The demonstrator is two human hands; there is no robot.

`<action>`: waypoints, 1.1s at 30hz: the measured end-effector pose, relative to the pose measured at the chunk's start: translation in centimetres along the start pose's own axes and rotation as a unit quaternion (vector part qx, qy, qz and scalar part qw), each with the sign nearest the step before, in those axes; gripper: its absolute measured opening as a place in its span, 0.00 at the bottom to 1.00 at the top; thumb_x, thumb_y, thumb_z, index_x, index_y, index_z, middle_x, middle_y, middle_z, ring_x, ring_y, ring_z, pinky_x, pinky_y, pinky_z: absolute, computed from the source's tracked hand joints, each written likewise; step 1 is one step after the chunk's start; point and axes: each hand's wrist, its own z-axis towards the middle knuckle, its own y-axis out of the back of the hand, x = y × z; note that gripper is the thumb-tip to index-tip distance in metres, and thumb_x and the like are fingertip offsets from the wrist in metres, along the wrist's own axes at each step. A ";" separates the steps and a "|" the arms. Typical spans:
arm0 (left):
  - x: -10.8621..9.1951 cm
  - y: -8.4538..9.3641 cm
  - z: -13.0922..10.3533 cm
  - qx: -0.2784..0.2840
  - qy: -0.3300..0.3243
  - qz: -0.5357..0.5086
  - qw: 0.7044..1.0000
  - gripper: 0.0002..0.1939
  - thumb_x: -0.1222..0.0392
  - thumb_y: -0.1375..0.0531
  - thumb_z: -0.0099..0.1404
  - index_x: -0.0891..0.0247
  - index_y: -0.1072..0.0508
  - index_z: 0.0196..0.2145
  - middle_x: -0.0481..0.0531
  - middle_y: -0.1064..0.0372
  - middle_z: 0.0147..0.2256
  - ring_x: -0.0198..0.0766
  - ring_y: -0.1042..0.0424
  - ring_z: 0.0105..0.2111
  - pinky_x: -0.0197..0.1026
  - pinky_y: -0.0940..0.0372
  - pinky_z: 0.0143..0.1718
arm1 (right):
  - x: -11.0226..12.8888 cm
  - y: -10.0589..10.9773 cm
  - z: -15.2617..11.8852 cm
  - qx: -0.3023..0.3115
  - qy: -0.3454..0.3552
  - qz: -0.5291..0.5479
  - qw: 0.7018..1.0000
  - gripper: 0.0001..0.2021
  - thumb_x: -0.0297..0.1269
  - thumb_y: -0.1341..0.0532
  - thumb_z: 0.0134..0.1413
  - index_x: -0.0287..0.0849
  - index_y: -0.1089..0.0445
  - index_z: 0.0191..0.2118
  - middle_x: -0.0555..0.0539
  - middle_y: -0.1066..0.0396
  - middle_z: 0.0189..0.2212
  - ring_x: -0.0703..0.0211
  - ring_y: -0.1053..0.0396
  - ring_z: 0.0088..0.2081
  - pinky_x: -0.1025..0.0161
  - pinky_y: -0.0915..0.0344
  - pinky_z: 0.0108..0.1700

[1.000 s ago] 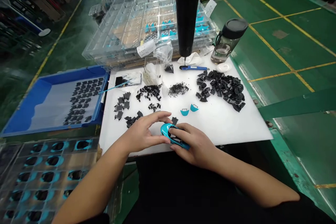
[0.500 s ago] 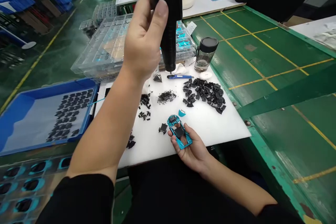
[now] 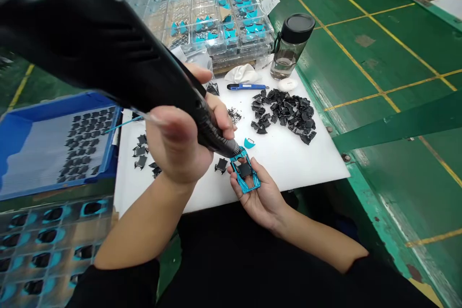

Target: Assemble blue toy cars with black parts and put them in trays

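My left hand (image 3: 176, 144) is wrapped around a large black electric screwdriver (image 3: 144, 67), which slants down to the right. Its tip meets the upper end of a blue plastic toy car body (image 3: 251, 186); the exact contact point is hidden behind the nose. My right hand (image 3: 265, 204), palm up, grips that body from below with thumb and fingers along its sides. A black plate (image 3: 245, 169) sits in the middle of the body. Just beyond it lies a small blue curved piece (image 3: 249, 143), and to its left a loose black part (image 3: 221, 165).
Small screws (image 3: 234, 115) and a heap of black parts (image 3: 292, 113) lie on the white board (image 3: 288, 168). Behind are a blue utility knife (image 3: 246, 86), a water bottle (image 3: 291, 45) and clear compartment trays (image 3: 202, 5). A blue bin (image 3: 39, 154) stands left.
My left hand has brought the screwdriver down and tilted it, from above the screws onto the blue toy car body. My right hand still holds the body in nearly the same place.
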 end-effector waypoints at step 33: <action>1.3 0.1 -1.1 0.048 0.028 0.029 0.998 0.29 0.31 0.33 0.53 0.55 0.31 0.42 0.43 0.35 0.21 0.35 0.34 0.17 0.41 0.37 0.20 | -0.2 0.3 0.4 0.019 0.009 -0.020 1.000 0.13 0.43 0.42 0.68 0.38 0.27 0.42 0.42 0.22 0.35 0.63 0.23 0.35 0.67 0.24 0.43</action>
